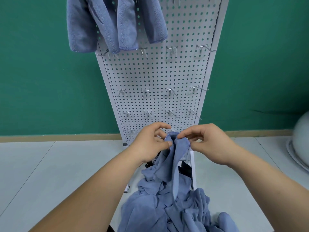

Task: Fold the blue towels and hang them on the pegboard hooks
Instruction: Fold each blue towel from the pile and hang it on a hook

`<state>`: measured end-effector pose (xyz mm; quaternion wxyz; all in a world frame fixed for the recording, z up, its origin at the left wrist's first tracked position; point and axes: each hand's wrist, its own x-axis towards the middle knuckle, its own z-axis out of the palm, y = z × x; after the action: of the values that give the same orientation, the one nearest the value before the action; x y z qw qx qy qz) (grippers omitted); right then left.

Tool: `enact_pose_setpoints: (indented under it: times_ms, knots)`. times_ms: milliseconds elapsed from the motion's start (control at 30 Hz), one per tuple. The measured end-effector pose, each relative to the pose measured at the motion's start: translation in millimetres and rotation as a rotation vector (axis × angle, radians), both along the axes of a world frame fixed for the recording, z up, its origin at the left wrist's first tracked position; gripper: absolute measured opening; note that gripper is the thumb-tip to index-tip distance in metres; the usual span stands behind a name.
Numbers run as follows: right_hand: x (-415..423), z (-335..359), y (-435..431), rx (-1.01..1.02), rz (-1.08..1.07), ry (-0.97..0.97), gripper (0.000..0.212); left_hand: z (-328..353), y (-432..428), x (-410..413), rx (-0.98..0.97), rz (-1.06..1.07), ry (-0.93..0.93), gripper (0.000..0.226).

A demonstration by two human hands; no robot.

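Observation:
A blue towel [168, 163] hangs down from both my hands in front of the white pegboard [155, 76]. My left hand [148, 144] pinches its top edge on the left side. My right hand [207, 143] pinches the same edge a little to the right, so the two hands are close together. The towel's lower part runs into a crumpled heap of blue towels [175, 210] below. Folded blue towels [108, 24] hang from hooks at the pegboard's upper left. Several bare metal hooks [170, 91] stick out in rows across the board.
The pegboard stands on a white frame [193, 166] against a green wall [41, 72]. Pale floor tiles [50, 164] spread around it. A rounded white object [301, 141] sits at the right edge.

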<state>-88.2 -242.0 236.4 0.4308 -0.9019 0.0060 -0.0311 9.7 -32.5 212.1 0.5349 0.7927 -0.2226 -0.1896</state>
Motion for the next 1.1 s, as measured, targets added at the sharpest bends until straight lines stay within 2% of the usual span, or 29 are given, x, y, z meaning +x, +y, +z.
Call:
enact_pose_setpoints:
  times_ms: [100,200,500,667,833,1000,1100]
  knots:
    - [0,-6,1,-0.102,-0.013,-0.066,0.017,2,-1,-3,-0.055,0.007,0.024,0.041]
    - [3,-9,1,-0.117,-0.017,-0.129,0.009,0,-2,-4,-0.089,0.004,0.013,0.026]
    - [6,-14,7,-0.109,-0.078,-0.174,0.020,-1,-10,-11,-0.154,-0.067,0.040,0.011]
    - [9,-14,2,0.033,-0.049,-0.051,0.021,4,-6,-11,-0.176,-0.135,0.051,0.022]
    - [7,-16,-8,0.231,0.025,0.111,0.001,-1,-2,-5,-0.157,-0.091,-0.023,0.021]
    - [8,-18,-7,0.202,-0.019,0.050,0.008,-4,-4,-3,-0.125,-0.052,-0.061,0.016]
    - [9,-20,-1,0.187,0.004,0.021,0.007,-7,-5,-1,-0.069,-0.078,-0.151,0.008]
